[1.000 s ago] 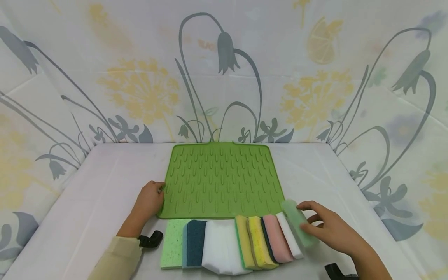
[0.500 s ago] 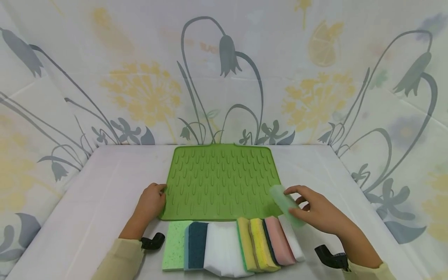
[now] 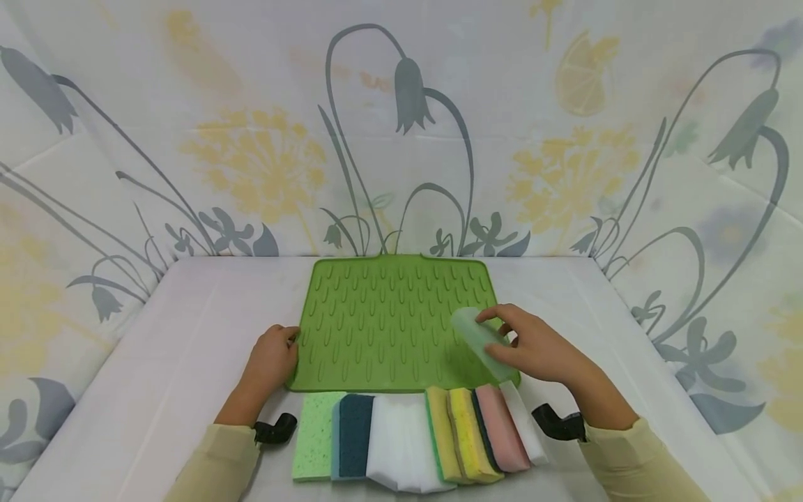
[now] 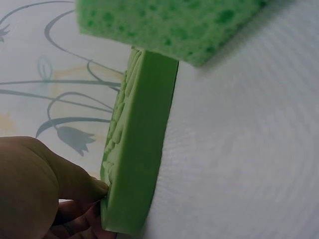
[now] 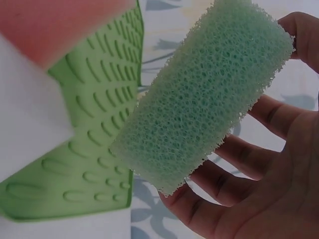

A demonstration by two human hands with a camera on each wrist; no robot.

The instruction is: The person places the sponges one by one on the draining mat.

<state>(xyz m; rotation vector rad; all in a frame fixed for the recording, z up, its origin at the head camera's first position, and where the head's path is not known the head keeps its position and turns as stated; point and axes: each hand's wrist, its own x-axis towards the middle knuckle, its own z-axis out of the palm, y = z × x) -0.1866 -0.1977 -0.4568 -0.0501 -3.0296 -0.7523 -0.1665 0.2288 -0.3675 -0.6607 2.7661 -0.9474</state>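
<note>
"Pale green sponge (image 3: 477, 341): where is it hanging?"

"Seemingly above the mat's (image 3: 376, 321) near right part; the right hand (image 3: 539, 345) is pinching it between thumb and fingers."

"And the left hand (image 3: 272, 355)?"

"It's gripping the mat's left edge."

"Which step, then?"

"Probably positioning the sponge; the next move seems to be calling for a gentle lowering."
</note>
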